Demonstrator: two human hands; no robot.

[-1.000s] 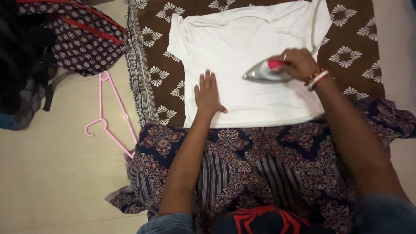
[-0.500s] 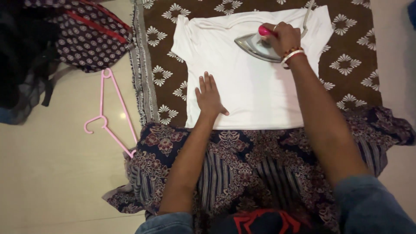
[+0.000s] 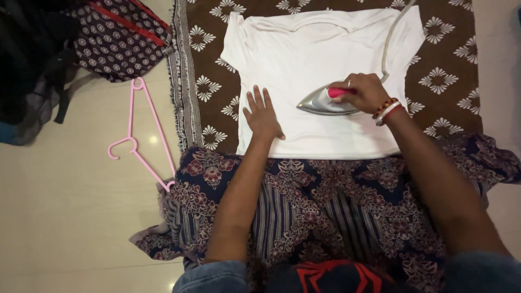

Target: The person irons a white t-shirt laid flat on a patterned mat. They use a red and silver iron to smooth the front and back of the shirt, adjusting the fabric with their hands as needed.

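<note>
The right hand [image 3: 364, 92] grips the iron [image 3: 325, 101], nose pointing left toward the flat, open left hand [image 3: 261, 115] on the white shirt [image 3: 320, 49].

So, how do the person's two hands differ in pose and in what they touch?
The left hand lies flat and open, fingers spread, on the white shirt; the right hand is closed around the pink handle of the iron. The left hand touches the cloth directly; the right hand touches only the iron. The right wrist wears bangles; the left wrist is bare. Both are over the shirt's lower half.
</note>
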